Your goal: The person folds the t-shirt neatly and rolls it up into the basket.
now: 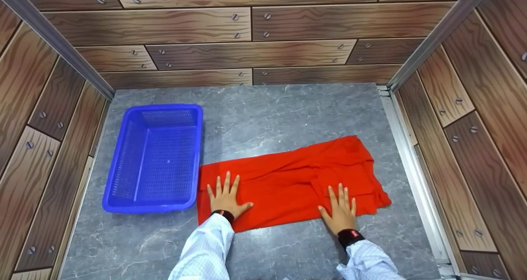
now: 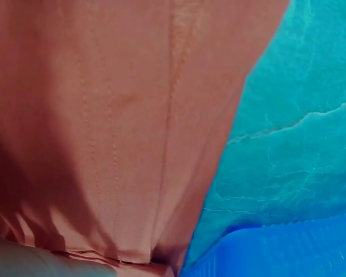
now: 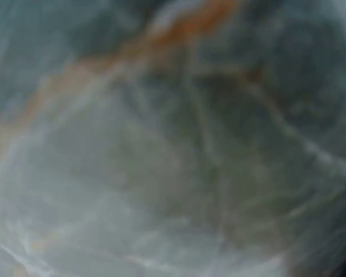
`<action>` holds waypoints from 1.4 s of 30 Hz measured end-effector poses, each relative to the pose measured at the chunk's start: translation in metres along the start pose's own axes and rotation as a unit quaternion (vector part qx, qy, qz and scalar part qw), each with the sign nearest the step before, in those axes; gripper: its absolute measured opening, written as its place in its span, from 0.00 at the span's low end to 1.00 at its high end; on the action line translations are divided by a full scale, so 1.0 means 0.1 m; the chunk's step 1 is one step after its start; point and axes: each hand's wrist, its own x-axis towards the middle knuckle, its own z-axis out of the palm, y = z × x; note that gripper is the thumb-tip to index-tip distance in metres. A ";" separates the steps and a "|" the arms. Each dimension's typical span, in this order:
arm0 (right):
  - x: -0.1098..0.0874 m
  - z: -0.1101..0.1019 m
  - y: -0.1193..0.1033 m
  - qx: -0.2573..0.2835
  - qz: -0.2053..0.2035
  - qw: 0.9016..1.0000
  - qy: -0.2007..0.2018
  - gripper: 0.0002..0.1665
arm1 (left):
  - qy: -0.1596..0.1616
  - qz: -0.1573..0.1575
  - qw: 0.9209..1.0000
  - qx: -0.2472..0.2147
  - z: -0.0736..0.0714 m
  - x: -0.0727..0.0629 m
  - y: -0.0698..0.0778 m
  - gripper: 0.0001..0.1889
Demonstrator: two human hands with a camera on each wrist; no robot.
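Note:
A red cloth garment (image 1: pixel 284 185), folded into a long strip, lies on the grey marbled tabletop (image 1: pixel 263 119). Stitched seams show on the garment (image 2: pixel 132 115) in the left wrist view. My left hand (image 1: pixel 226 199) rests on its left end with the fingers spread. Toward the right end, my right hand (image 1: pixel 341 214) lies with spread fingers over the lower edge of the cloth. The right end is uneven and wrinkled, with creases running to the middle. In the right wrist view only a blurred grey surface shows, and no hand.
A blue plastic basket (image 1: pixel 199 148) with perforated walls stands left of the garment, close to its left edge. Wood-patterned panels (image 1: pixel 197 24) wall the back and both sides. A metal rail (image 1: pixel 411 169) runs along the right side.

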 end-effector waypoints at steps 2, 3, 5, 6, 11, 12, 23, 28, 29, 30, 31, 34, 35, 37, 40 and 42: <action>0.01 0.00 0.01 -0.001 -0.002 1.000 0.002 0.45 | 0.001 -0.001 1.000 -0.008 0.01 -0.01 0.01 0.56; 0.01 0.01 0.01 -0.002 -0.004 1.000 0.004 0.44 | 0.002 -0.002 1.000 -0.013 0.01 -0.02 0.02 0.56; 0.02 0.00 0.02 -0.002 -0.004 1.000 0.006 0.44 | 0.004 -0.003 1.000 -0.021 0.00 -0.02 0.02 0.56; 0.03 0.00 0.02 -0.002 -0.004 1.000 0.006 0.44 | 0.006 -0.003 1.000 -0.026 -0.01 -0.03 0.03 0.55; 0.09 -0.03 0.01 -0.013 0.007 1.000 -0.016 0.45 | 0.011 -0.006 0.999 -0.030 -0.01 -0.02 0.04 0.55; 0.10 -0.04 0.01 -0.017 0.010 1.000 -0.022 0.45 | 0.009 -0.008 1.000 -0.029 -0.01 -0.02 0.05 0.55; 0.32 -0.09 0.04 -0.049 0.016 0.994 -0.091 0.47 | 0.011 -0.025 0.999 -0.028 0.06 0.03 0.08 0.55; 0.41 -0.12 0.04 -0.048 0.020 0.993 -0.107 0.47 | 0.017 -0.023 0.999 -0.031 0.09 0.06 0.07 0.55; 0.42 -0.12 0.04 -0.047 0.020 0.993 -0.109 0.48 | 0.018 -0.022 0.999 -0.032 0.10 0.07 0.07 0.55; 0.43 -0.13 0.04 -0.046 0.020 0.993 -0.110 0.48 | 0.019 -0.021 0.999 -0.033 0.10 0.07 0.07 0.55; 0.44 -0.13 0.04 -0.048 0.020 0.993 -0.109 0.48 | 0.021 -0.020 0.999 -0.036 0.11 0.07 0.06 0.55; 0.47 -0.12 0.05 -0.053 0.015 0.993 -0.105 0.48 | 0.029 -0.018 0.999 -0.042 0.14 0.07 0.05 0.55; 0.47 -0.12 0.05 -0.052 0.014 0.993 -0.103 0.48 | 0.032 -0.017 0.998 -0.042 0.15 0.06 0.04 0.55; 0.48 -0.11 0.06 -0.056 0.012 0.993 -0.100 0.48 | 0.037 -0.014 0.998 -0.044 0.17 0.05 0.03 0.55; 0.47 -0.09 0.07 -0.057 0.014 0.993 -0.100 0.47 | 0.038 -0.010 0.998 -0.047 0.18 0.04 0.02 0.55; 0.47 -0.09 0.07 -0.062 0.018 0.992 -0.107 0.47 | 0.037 -0.010 0.998 -0.052 0.18 0.03 0.03 0.55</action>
